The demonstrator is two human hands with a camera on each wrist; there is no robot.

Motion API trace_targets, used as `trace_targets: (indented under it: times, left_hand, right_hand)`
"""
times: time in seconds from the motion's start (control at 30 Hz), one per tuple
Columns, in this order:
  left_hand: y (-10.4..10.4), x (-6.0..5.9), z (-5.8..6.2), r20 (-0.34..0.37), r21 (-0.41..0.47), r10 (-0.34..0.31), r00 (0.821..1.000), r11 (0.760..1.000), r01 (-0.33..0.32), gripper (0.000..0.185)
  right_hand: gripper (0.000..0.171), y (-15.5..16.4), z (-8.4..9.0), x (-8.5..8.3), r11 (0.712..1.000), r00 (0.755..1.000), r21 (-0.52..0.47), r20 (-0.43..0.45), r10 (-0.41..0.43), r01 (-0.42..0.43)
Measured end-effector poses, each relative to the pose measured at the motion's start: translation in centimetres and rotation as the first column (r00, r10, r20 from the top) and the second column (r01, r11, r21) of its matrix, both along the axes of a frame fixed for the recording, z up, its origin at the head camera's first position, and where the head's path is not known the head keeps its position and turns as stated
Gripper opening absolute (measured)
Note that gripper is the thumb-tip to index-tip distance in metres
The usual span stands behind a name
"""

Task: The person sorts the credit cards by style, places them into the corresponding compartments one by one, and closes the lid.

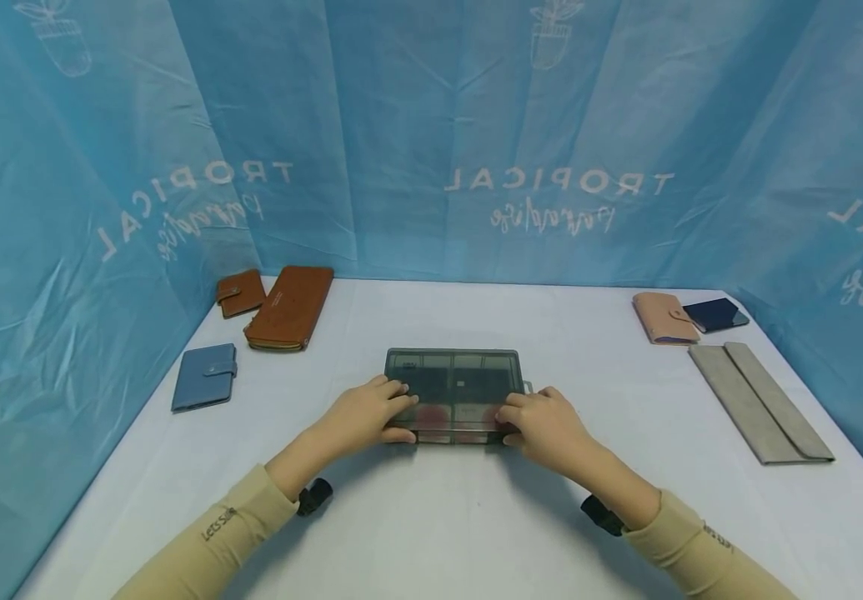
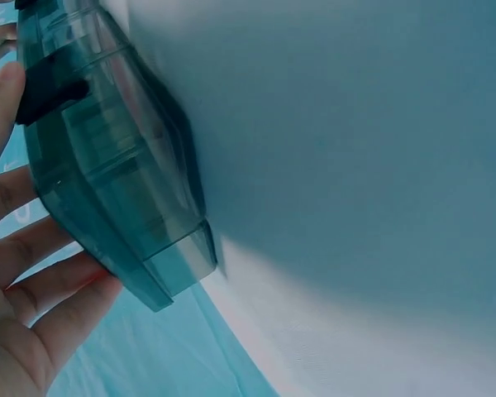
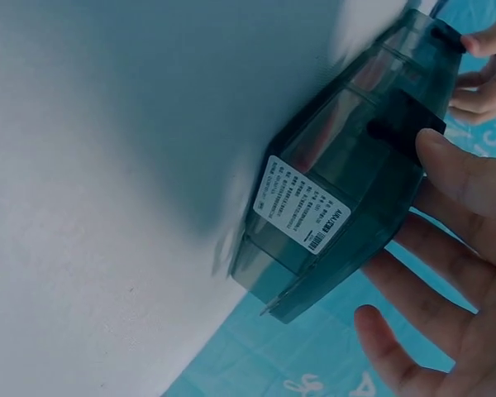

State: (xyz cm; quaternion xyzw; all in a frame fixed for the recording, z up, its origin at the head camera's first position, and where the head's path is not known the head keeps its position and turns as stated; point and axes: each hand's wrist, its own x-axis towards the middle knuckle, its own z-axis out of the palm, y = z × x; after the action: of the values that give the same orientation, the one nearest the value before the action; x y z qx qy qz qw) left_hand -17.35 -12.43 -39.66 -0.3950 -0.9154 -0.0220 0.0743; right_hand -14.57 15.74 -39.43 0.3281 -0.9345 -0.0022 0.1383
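Note:
A translucent grey-green plastic storage box [image 1: 455,379] with inner compartments lies on the white table in front of me, its lid down. My left hand [image 1: 363,414] grips its left front part, with fingers on the lid and the thumb at a black latch [image 2: 48,89] on the front side. On the other end, my right hand [image 1: 553,431] holds the box the same way, its thumb pressed to the second black latch [image 3: 407,128]. A white printed label [image 3: 302,204] shows on the front wall in the right wrist view. Reddish contents show dimly through the plastic.
To the left lie a small brown wallet [image 1: 242,293], a long brown zip wallet [image 1: 292,307] and a blue card holder [image 1: 204,377]. On the right are a pink-tan wallet [image 1: 664,317], a dark blue flat item [image 1: 716,315] and a grey flat case [image 1: 757,404]. Blue curtains [image 1: 416,142] surround the table.

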Motion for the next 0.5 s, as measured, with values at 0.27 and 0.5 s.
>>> trace_targets:
  times: [0.27,0.5]
  left_hand:
    - [-0.8,0.1,0.6,0.237,0.119,0.091,0.967,0.985,-0.122,0.069]
    - [-4.3,-0.7,0.4,0.113,0.161,0.270,0.956,0.945,-0.285,0.077]
  right_hand:
    - [0.036,2.0,0.2,-0.7,0.984,0.990,-0.165,0.117,0.084,-0.064]
    - [0.063,7.1,0.4,-2.6,0.955,0.986,-0.246,0.018,-0.168,0.167]
